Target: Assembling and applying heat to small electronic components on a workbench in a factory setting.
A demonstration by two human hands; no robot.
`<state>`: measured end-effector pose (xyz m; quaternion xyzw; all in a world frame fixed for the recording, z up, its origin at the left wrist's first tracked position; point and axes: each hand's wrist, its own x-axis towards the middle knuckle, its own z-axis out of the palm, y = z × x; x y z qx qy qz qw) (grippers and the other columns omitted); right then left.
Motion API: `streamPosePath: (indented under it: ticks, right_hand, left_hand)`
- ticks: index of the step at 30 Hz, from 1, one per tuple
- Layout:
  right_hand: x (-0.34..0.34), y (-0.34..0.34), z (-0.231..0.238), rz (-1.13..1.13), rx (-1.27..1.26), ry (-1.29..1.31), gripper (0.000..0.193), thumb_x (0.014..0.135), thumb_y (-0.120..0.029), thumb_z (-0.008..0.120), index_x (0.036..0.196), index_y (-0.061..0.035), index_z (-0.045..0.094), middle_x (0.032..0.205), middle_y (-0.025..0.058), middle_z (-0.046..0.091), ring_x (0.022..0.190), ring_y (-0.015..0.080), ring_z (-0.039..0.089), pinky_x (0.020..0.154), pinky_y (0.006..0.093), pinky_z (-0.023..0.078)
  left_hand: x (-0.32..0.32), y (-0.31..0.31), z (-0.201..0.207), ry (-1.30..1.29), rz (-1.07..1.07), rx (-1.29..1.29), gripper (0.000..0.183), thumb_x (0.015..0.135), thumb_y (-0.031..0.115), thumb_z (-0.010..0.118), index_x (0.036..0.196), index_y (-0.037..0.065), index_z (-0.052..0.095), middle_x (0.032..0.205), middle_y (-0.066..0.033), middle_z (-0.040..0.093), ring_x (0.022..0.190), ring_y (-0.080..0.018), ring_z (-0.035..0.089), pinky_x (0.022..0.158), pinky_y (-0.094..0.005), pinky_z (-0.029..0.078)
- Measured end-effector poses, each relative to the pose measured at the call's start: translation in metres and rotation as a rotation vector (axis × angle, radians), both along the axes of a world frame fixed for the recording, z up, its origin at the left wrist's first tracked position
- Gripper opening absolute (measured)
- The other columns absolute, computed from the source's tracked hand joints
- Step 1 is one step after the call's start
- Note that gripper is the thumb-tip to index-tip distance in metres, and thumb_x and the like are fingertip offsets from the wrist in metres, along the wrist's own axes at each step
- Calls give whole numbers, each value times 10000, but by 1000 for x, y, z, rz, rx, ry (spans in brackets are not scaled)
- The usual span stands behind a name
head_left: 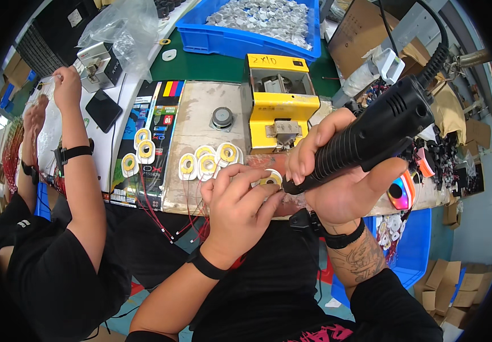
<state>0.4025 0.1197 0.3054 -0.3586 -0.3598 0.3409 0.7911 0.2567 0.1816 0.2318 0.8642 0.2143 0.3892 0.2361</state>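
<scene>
My right hand [337, 196] grips a thick black handheld power tool [371, 128], with its fingers round the ribbed neck and its thumb held out. The tool's narrow end points down toward my left fingertips. My left hand [237, 199] is closed in a pinch on a white oval piece with a yellow ring [271, 178], right beside that end. My fingers cover part of the piece, and the tool's tip is hidden. To the left lie several similar white oval pieces [206, 165] trailing thin red wires. Behind them sits a small round grey speaker-like part [222, 118].
A yellow machine [282, 108] stands just beyond my hands. Farther back, a blue bin [246, 45] holds many small whitish parts; another blue bin [417, 256] is low at right. At left a co-worker's hands [67, 88] work near a black phone-like slab [104, 111]. The tool's cord [437, 62] rises at upper right.
</scene>
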Motion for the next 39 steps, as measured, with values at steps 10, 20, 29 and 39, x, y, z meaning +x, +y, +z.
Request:
streamPosePath:
  ticks: [10, 20, 29, 39]
  right_hand:
    - [-1, -4, -7, -76, -37, -93, 1011, 705, -1021, 425, 1009, -57, 443, 724, 94, 563, 625, 188, 554, 639, 332, 506]
    - [15, 3, -30, -157, -135, -157, 982, 729, -974, 489, 1051, -47, 447, 778, 97, 563, 680, 182, 581, 655, 340, 527]
    - [16, 7, -38, -217, -164, -225, 971, 739, -980, 462, 1030, -54, 437, 732, 83, 549, 650, 183, 579, 634, 332, 520]
    - [0, 11, -65, -332, -73, -205, 941, 724, -972, 514, 978, -67, 455, 684, 59, 579, 577, 181, 584, 558, 325, 523]
  left_hand:
    - [10, -8, -10, -54, 26, -163, 234, 694, 192, 883, 884, 167, 748, 1034, 41, 711, 1063, -227, 616, 916, -403, 340]
    - [8, -4, -28, 85, 38, 13, 227, 717, 242, 877, 904, 188, 760, 1154, 31, 712, 1092, -233, 610, 937, -427, 344]
    - [13, -3, -32, 72, 43, -3, 222, 719, 256, 881, 898, 199, 763, 1142, 43, 711, 1093, -224, 612, 925, -414, 341]
    - [-1, 1, -36, 26, 18, -10, 230, 769, 229, 846, 932, 110, 735, 1129, -87, 694, 1105, -339, 621, 899, -486, 495]
